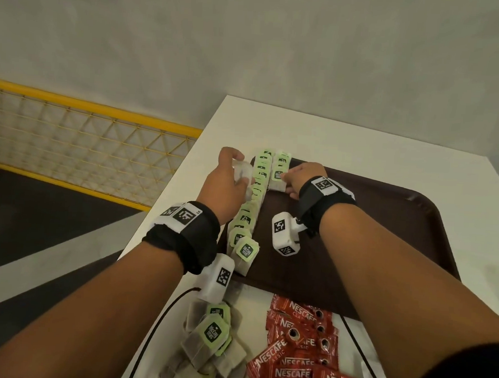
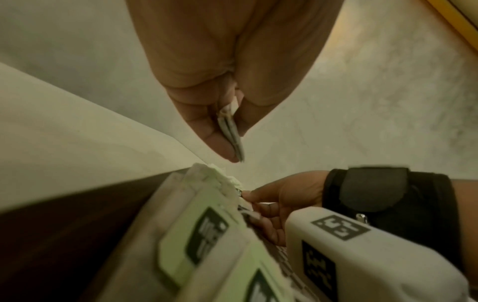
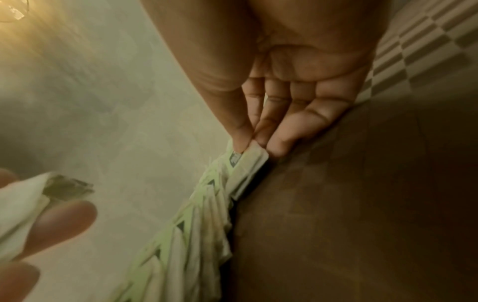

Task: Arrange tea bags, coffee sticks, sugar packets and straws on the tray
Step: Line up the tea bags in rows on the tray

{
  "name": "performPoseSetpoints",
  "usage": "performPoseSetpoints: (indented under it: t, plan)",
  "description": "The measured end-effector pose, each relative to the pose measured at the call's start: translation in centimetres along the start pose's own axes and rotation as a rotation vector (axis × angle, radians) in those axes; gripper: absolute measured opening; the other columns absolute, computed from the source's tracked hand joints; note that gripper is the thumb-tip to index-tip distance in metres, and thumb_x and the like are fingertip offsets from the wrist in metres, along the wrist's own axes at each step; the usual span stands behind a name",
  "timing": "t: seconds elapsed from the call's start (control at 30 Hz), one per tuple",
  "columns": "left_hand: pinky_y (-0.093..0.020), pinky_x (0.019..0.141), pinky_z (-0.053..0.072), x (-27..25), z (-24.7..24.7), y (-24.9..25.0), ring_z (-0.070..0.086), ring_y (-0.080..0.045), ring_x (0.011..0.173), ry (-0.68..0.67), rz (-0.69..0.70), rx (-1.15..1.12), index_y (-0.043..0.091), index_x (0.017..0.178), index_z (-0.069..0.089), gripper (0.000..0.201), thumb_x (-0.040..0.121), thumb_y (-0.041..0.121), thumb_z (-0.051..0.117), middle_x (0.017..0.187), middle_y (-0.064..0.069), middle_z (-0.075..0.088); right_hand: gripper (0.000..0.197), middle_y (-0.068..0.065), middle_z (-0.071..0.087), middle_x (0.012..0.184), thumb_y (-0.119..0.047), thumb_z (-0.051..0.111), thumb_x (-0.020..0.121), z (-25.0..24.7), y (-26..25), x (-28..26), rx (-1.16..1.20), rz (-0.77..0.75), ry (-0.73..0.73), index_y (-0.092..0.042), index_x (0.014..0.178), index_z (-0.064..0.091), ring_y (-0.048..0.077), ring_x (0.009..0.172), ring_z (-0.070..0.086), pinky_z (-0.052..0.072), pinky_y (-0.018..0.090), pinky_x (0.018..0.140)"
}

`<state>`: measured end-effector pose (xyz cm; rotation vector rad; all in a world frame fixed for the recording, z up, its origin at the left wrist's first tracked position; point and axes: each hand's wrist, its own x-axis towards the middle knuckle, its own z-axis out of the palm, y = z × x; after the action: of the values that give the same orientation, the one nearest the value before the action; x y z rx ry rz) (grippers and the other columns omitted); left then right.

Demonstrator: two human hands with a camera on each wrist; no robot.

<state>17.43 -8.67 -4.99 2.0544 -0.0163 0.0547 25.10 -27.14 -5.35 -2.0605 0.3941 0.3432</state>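
Observation:
A brown tray (image 1: pixel 387 214) lies on the white table (image 1: pixel 348 136). Along its left edge runs a row of green-tagged tea bags (image 1: pixel 251 212), overlapping one another. My left hand (image 1: pixel 228 176) hovers just left of the row and pinches a few tea bags (image 1: pixel 242 172) between thumb and fingers (image 2: pixel 230 130). My right hand (image 1: pixel 300 178) is at the far left corner of the tray, thumb and fingers pinching a tea bag (image 1: pixel 278 179) in a second short row (image 3: pixel 248 161) beside the first.
Loose tea bags (image 1: pixel 209 341) and a heap of red coffee sticks (image 1: pixel 299 352) lie on the table in front of the tray. A yellow mesh rail (image 1: pixel 84 146) stands off the table's left side. A cable (image 1: pixel 158 320) runs past the loose tea bags.

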Motion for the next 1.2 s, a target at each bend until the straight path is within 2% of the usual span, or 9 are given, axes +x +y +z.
performPoseSetpoints:
  t: [0.1,0.2,0.27,0.47,0.57,0.73,0.83,1.07,1.2]
  plan:
    - [-0.049,0.087,0.056,-0.1,0.0,0.3,0.068,-0.025,0.097,0.0,-0.042,-0.006,0.034,0.132,0.024,0.053,0.094,0.009,0.052,0.105,-0.014,0.069,0.01,0.001,0.063,0.085,-0.022,0.066,0.089,0.2,-0.4,0.2,-0.059,0.029,-0.005,-0.016,0.094,0.061,0.014,0.069,0.063,0.052,0.018,0.048]
    - [-0.039,0.085,0.056,0.2,0.1,0.3,0.068,-0.022,0.092,0.013,-0.058,0.0,0.021,0.138,0.025,0.054,0.095,0.009,0.055,0.101,-0.013,0.07,0.029,0.001,0.072,0.085,-0.038,0.057,0.094,0.9,-0.7,0.5,-0.253,0.057,0.046,-0.017,0.077,0.064,0.019,0.093,0.07,0.056,0.03,0.087]
    - [-0.036,0.082,0.054,0.2,0.1,0.6,0.066,-0.023,0.092,0.035,-0.056,0.026,0.015,0.132,0.032,0.046,0.094,0.012,0.059,0.103,-0.012,0.069,0.037,0.0,0.071,0.078,-0.044,0.058,0.092,1.2,-0.8,1.0,-0.273,0.067,0.07,-0.016,0.069,0.06,0.018,0.096,0.071,0.054,0.035,0.093]
    - [-0.042,0.085,0.056,0.4,0.5,1.0,0.066,-0.026,0.097,0.042,-0.056,-0.008,0.017,0.112,0.036,0.037,0.091,0.017,0.066,0.106,-0.013,0.068,0.031,0.005,0.064,0.081,-0.041,0.064,0.088,0.4,-1.1,0.3,-0.303,-0.037,0.069,-0.016,0.071,0.056,0.025,0.087,0.064,0.054,0.033,0.071]
    - [-0.046,0.082,0.057,0.5,0.1,1.1,0.068,-0.028,0.087,-0.03,-0.064,-0.022,0.018,0.116,0.034,0.046,0.088,0.018,0.07,0.099,-0.015,0.068,0.038,0.009,0.068,0.094,-0.043,0.059,0.091,-0.1,-2.4,-1.2,-0.274,-0.24,0.093,-0.006,0.097,0.065,0.026,0.09,0.064,0.054,0.038,0.08]
    - [-0.034,0.069,0.057,0.5,-0.9,1.6,0.069,-0.022,0.078,-0.21,-0.045,0.045,0.019,0.12,0.036,0.057,0.081,0.019,0.078,0.092,-0.009,0.069,0.014,-0.001,0.066,0.115,-0.019,0.057,0.093,-1.2,-4.3,-5.2,-0.202,-0.423,-0.331,-0.022,0.103,0.067,0.017,0.108,0.059,0.05,0.035,0.091]
    - [-0.026,0.061,0.052,0.5,-1.4,2.4,0.068,-0.017,0.074,-0.263,-0.038,0.1,0.017,0.115,0.039,0.058,0.077,0.021,0.083,0.091,-0.005,0.067,0.019,-0.004,0.067,0.1,-0.009,0.054,0.088,-1.7,-4.4,-6.1,-0.265,-0.448,-0.398,-0.024,0.089,0.066,0.016,0.099,0.06,0.05,0.04,0.095]
    - [-0.029,0.061,0.055,1.1,-2.0,3.2,0.069,-0.019,0.072,-0.262,0.003,0.185,0.015,0.103,0.054,0.044,0.074,0.025,0.085,0.09,-0.005,0.069,0.02,0.005,0.061,0.08,0.004,0.064,0.083,-3.1,-2.8,-6.7,-0.104,-0.407,-0.38,-0.012,0.096,0.066,0.012,0.068,0.058,0.052,0.023,0.063]
    - [-0.04,0.075,0.061,1.0,-1.6,2.9,0.072,-0.025,0.079,-0.238,-0.033,0.024,0.016,0.124,0.048,0.032,0.095,0.014,0.06,0.101,-0.022,0.067,0.011,0.001,0.066,0.073,0.0,0.071,0.081,-3.5,-2.0,-6.5,-0.059,-0.389,-0.226,-0.005,0.092,0.072,0.009,0.063,0.059,0.05,0.016,0.057]
